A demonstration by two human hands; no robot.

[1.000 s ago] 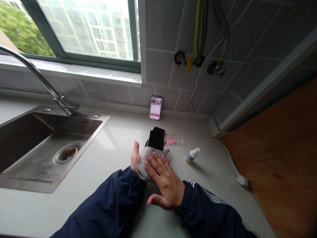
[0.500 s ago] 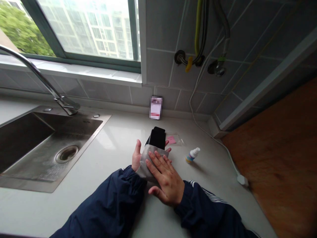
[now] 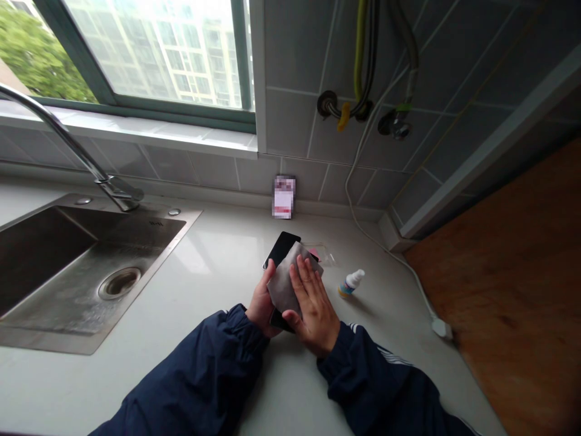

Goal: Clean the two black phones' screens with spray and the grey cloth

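My left hand (image 3: 262, 303) is closed around a dark smartphone (image 3: 281, 320), with the thumb along its left edge. A grey cloth (image 3: 285, 282) covers most of that phone, so only its near end and a bit of the far corner show. On top of the cloth my right hand (image 3: 315, 309) lies flat, fingers stretched out together and thumb apart. Just beyond my hands, a second black phone (image 3: 280, 247) rests on the counter. A clear case (image 3: 327, 254) with something pink (image 3: 313, 253) lies beside it, partly hidden by the cloth and fingers.
A small white spray bottle (image 3: 351, 283) stands right of my hands. Against the wall leans a blurred-out upright screen or card (image 3: 284, 197). The steel sink (image 3: 97, 330) and its faucet (image 3: 120, 194) are at left. A white cable (image 3: 385, 248) runs down to a plug (image 3: 442, 329) at right.
My right hand and the cloth have moved up and right along the held phone, uncovering its near end. That phone is tilted more to the right, and the phone behind shows more.
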